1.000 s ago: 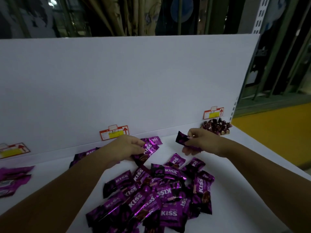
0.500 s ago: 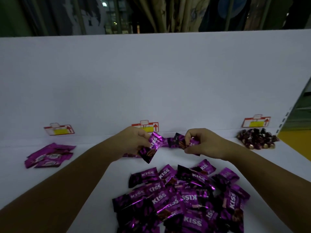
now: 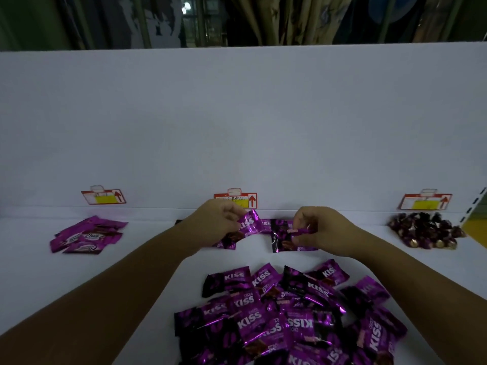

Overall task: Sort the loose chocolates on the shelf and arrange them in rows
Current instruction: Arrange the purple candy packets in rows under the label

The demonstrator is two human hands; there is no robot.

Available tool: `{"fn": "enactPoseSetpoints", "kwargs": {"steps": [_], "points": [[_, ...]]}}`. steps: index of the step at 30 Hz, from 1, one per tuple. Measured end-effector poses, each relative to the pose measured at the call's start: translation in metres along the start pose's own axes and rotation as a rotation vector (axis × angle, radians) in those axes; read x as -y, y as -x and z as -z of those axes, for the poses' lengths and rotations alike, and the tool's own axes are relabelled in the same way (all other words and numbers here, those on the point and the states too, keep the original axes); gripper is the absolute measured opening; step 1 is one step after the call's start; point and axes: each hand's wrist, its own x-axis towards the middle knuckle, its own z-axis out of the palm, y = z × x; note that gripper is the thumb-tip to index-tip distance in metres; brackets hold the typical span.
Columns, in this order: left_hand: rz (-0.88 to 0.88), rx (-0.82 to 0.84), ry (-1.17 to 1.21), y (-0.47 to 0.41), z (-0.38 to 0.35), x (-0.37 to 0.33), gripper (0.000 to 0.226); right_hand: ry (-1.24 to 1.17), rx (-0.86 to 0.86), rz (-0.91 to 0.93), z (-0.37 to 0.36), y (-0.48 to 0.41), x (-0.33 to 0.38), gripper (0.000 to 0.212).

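A loose heap of purple KISS chocolate packets (image 3: 284,317) lies on the white shelf (image 3: 147,280) close to me. My left hand (image 3: 213,222) pinches one purple KISS packet (image 3: 247,225) near the back panel, under the middle price tag (image 3: 237,198). My right hand (image 3: 319,227) pinches another purple packet (image 3: 283,237) by its top edge, just to the right. A few more packets lie flat between and under my hands at the back.
A small pile of lighter purple packets (image 3: 88,234) sits at the left under a price tag (image 3: 104,197). A heap of dark foil-wrapped chocolates (image 3: 427,230) sits at the right under another tag (image 3: 425,201). The white back panel (image 3: 237,122) rises behind.
The view has swung left and closer. My right hand has brought its packet down toward the back row, beside my left hand's packet.
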Motion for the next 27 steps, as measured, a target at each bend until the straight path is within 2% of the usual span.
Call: {"fn": "enactPoseSetpoints", "kwargs": {"steps": [4, 9, 13, 15, 17, 19, 21, 27], "points": [[-0.144, 0.046, -0.336, -0.005, -0.022, 0.000, 0.030, 0.180, -0.023, -0.028, 0.001, 0.003, -0.007, 0.017], [-0.213, 0.096, -0.486, -0.011, -0.046, 0.002, 0.035, 0.378, -0.016, -0.051, 0.006, 0.011, -0.015, 0.014], [-0.273, 0.065, -0.585, -0.017, -0.051, 0.008, 0.040, 0.516, -0.003, -0.040, 0.009, 0.015, -0.020, 0.010], [-0.353, 0.028, -0.661, -0.017, -0.055, 0.010, 0.045, 0.527, 0.015, -0.035, 0.010, 0.017, -0.021, 0.012], [-0.400, 0.073, -0.730, -0.007, -0.060, 0.008, 0.041, 0.514, 0.053, -0.031, 0.011, 0.018, -0.021, 0.014], [-0.395, 0.208, -0.782, 0.005, -0.066, 0.010, 0.031, 0.486, 0.097, -0.028, 0.011, 0.018, -0.021, 0.019], [-0.370, 0.271, -0.818, 0.014, -0.070, 0.014, 0.033, 0.474, 0.115, -0.033, 0.010, 0.017, -0.022, 0.020], [-0.335, 0.275, -0.808, 0.015, -0.067, 0.011, 0.042, 0.502, 0.095, -0.024, 0.008, 0.014, -0.018, 0.016]]}}
